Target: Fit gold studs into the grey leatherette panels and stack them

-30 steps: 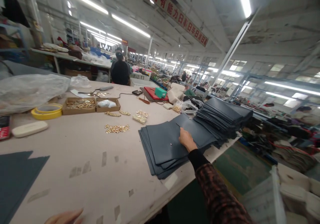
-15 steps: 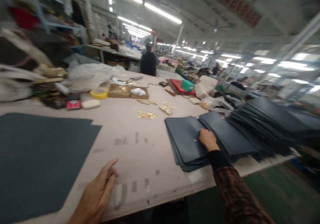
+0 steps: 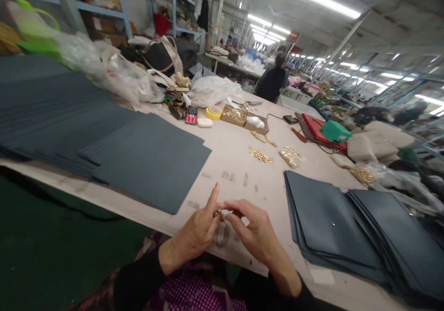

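Observation:
In front of me, over the near edge of the table, my left hand (image 3: pixel 199 228) has its index finger stretched up while the thumb and other fingers curl round small gold-coloured metal pieces (image 3: pixel 217 212). My right hand (image 3: pixel 255 228) comes in from the right. Its thumb and index fingertips reach the pieces with a gap between them, and no piece shows clearly in its grasp. On the right lies a stack of dark blue-grey sheets (image 3: pixel 319 209), its top sheet carrying one tiny gold piece (image 3: pixel 333 224). Loose gold pieces (image 3: pixel 262 155) form a pile beyond my hands.
More dark sheets (image 3: pixel 149 158) spread across the left. Farther back are a bag of gold pieces (image 3: pixel 291 156), cardboard boxes (image 3: pixel 239 122), yellow tape (image 3: pixel 214 112), a red phone (image 3: pixel 191 115) and a green box (image 3: pixel 336 131). A person (image 3: pixel 272 82) is in the background.
My right hand has left the sheet stack on the right and come to my left hand. The view has swung left, showing more of the sheets on the left.

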Demonstrator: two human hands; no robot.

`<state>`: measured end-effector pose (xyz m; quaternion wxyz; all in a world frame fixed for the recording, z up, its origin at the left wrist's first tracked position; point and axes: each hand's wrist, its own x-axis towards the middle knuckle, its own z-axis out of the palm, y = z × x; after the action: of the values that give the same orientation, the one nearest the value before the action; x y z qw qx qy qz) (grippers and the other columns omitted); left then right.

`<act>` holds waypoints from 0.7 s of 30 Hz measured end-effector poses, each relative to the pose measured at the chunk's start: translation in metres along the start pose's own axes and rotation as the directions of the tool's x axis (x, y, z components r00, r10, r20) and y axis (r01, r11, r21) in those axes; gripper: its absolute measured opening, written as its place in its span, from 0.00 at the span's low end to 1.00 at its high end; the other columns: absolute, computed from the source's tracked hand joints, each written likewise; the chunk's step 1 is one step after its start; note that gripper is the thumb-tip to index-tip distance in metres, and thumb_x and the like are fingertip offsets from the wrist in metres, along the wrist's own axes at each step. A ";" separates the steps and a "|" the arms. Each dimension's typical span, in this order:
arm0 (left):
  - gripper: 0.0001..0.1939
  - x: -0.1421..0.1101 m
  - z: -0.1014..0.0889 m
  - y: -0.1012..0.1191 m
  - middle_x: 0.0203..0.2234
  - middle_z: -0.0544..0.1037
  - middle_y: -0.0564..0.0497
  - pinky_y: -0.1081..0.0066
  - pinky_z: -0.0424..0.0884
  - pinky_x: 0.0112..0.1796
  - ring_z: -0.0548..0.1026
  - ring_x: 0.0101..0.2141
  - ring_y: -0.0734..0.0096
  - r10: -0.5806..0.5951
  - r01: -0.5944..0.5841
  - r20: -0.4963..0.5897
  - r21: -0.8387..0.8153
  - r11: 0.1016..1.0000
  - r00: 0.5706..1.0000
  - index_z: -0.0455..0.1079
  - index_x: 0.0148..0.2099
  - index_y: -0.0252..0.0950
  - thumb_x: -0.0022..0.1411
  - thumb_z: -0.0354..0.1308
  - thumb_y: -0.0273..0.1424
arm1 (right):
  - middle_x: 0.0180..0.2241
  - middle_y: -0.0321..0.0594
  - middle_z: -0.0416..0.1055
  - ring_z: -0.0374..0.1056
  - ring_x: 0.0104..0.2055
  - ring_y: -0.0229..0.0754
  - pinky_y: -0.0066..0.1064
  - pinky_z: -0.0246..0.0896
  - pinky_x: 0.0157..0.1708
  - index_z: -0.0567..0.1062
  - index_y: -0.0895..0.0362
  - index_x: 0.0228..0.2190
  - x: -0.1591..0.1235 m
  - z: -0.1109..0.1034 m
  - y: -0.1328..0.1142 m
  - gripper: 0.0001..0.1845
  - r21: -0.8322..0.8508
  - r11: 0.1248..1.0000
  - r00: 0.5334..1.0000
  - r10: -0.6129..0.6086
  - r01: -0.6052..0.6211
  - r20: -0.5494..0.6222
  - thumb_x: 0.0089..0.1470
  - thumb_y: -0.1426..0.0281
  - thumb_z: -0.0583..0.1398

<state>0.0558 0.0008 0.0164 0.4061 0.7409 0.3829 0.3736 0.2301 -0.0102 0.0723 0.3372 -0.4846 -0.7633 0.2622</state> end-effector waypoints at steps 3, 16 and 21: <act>0.36 -0.007 -0.008 -0.001 0.35 0.79 0.43 0.66 0.73 0.37 0.77 0.34 0.65 -0.040 0.042 -0.044 0.062 0.997 0.998 0.27 0.70 0.27 0.66 0.40 0.24 | 0.36 0.39 0.75 0.71 0.37 0.38 0.28 0.65 0.39 0.78 0.53 0.41 0.011 0.021 -0.011 0.11 0.011 0.998 0.996 -0.060 0.060 0.060 0.59 0.76 0.58; 0.31 -0.067 -0.069 -0.006 0.48 0.78 0.44 0.66 0.71 0.48 0.77 0.43 0.68 -0.380 0.317 -0.324 -0.232 0.920 0.866 0.43 0.70 0.33 0.68 0.43 0.32 | 0.32 0.36 0.77 0.71 0.31 0.36 0.25 0.63 0.33 0.77 0.54 0.34 0.069 0.083 -0.050 0.10 0.120 0.992 0.928 -0.077 0.036 0.364 0.61 0.73 0.55; 0.36 -0.076 -0.090 -0.012 0.44 0.79 0.46 0.66 0.71 0.47 0.77 0.42 0.69 -0.322 0.290 -0.428 -0.140 0.947 0.844 0.34 0.71 0.32 0.64 0.42 0.26 | 0.34 0.36 0.76 0.70 0.34 0.36 0.26 0.61 0.37 0.79 0.52 0.39 0.088 0.107 -0.067 0.12 0.160 0.969 0.875 -0.238 0.187 0.422 0.59 0.76 0.57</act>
<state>-0.0575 -0.0326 0.0226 0.3875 0.5502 0.5654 0.4769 0.0828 0.0366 0.0762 0.2107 -0.3063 -0.8518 0.3690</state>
